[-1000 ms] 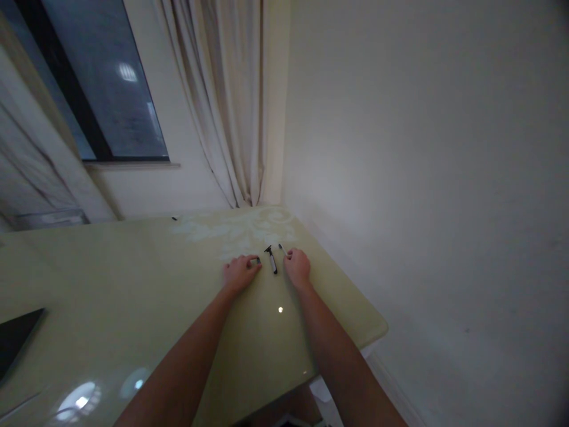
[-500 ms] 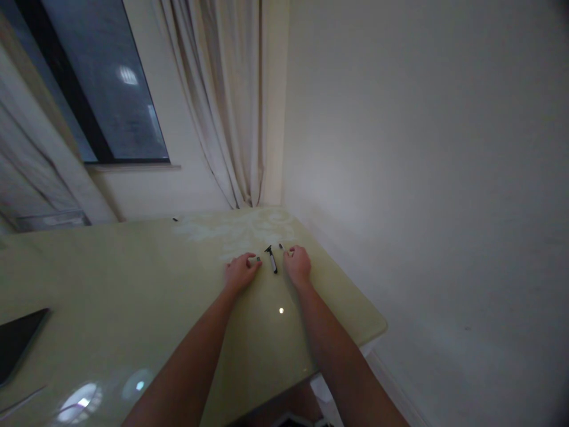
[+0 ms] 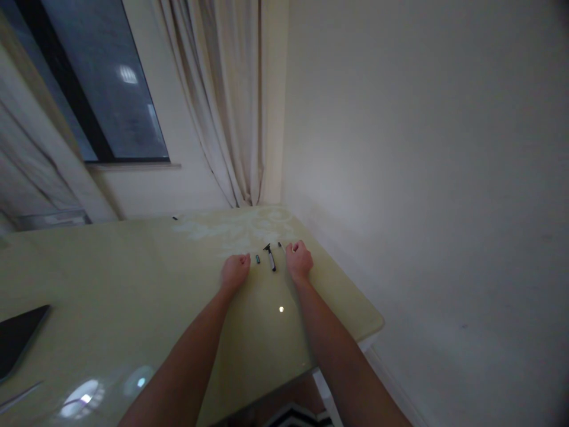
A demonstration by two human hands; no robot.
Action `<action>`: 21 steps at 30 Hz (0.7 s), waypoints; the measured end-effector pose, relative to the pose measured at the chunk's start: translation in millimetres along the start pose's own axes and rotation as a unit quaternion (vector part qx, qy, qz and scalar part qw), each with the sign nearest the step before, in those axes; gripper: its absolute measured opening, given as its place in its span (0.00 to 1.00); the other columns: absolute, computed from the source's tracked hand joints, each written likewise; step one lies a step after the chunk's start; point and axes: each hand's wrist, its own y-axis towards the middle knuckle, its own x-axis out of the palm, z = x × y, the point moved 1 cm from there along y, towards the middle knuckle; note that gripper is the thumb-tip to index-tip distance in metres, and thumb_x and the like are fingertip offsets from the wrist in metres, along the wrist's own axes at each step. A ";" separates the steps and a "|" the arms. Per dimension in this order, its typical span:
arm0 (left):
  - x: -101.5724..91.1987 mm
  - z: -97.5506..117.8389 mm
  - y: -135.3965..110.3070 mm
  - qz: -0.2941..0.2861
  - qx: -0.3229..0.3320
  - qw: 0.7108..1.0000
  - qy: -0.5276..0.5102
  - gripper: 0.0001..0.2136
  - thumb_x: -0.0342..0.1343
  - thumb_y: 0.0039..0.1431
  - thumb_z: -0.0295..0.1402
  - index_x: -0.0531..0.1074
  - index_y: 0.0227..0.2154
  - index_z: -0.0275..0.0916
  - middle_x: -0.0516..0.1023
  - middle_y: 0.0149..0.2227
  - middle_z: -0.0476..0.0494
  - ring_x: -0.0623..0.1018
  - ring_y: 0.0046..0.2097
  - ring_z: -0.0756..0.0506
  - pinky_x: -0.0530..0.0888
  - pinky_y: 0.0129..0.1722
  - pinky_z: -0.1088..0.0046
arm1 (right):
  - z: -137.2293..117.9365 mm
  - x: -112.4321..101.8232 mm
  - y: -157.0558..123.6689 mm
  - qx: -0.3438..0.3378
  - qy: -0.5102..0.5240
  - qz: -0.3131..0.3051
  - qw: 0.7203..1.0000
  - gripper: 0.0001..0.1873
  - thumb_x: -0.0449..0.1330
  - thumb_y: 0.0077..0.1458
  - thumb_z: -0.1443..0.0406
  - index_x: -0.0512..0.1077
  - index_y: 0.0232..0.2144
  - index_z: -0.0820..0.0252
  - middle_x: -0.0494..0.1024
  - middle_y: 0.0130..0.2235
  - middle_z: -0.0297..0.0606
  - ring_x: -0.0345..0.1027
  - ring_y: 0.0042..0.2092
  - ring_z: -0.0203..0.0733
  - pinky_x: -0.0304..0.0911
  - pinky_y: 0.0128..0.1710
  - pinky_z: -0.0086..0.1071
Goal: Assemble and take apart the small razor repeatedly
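Both my hands rest on a pale green glossy table near its far right corner. My left hand is curled into a loose fist with nothing visible in it. Just right of it lies a small dark cap-like piece. A black razor-like tool with a light handle lies between the hands. My right hand is curled too, its fingertips by a thin dark stick; whether it grips anything is unclear.
A dark tablet lies at the table's left edge. A cream curtain hangs in the corner beside a dark window. A plain wall runs along the right side. A tiny dark speck sits at the table's far edge.
My left hand let go of the small dark piece and drew back into a fist, leaving the piece on the table. The right hand shifted slightly forward.
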 end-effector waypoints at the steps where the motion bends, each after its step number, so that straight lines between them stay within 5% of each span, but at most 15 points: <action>1: 0.5 -0.6 0.8 -0.003 0.001 1.000 0.000 0.23 0.43 0.66 0.43 0.69 0.17 0.40 0.66 0.21 0.45 0.66 0.26 0.47 0.56 0.28 0.69 | 0.2 0.4 0.3 -0.001 -0.002 0.000 1.000 0.16 0.54 0.66 0.55 0.76 0.35 0.56 0.77 0.30 0.38 0.65 0.30 0.42 0.49 0.29 0.31; 7: 1.0 -3.2 4.7 -0.014 -0.005 1.000 -0.004 0.14 0.47 0.57 0.33 0.71 0.19 0.39 0.69 0.21 0.44 0.67 0.26 0.47 0.58 0.28 0.69 | 3.6 2.3 1.8 -0.018 0.004 -0.002 1.000 0.19 0.52 0.66 0.57 0.75 0.27 0.57 0.75 0.28 0.37 0.58 0.28 0.39 0.45 0.28 0.32; 21: 1.4 -5.3 5.1 -0.006 0.003 1.000 -0.007 0.14 0.47 0.58 0.32 0.70 0.19 0.39 0.66 0.20 0.48 0.66 0.26 0.48 0.58 0.27 0.69 | 3.9 2.8 1.4 -0.018 0.020 0.020 0.999 0.21 0.51 0.67 0.56 0.75 0.26 0.57 0.75 0.27 0.37 0.59 0.28 0.40 0.46 0.27 0.31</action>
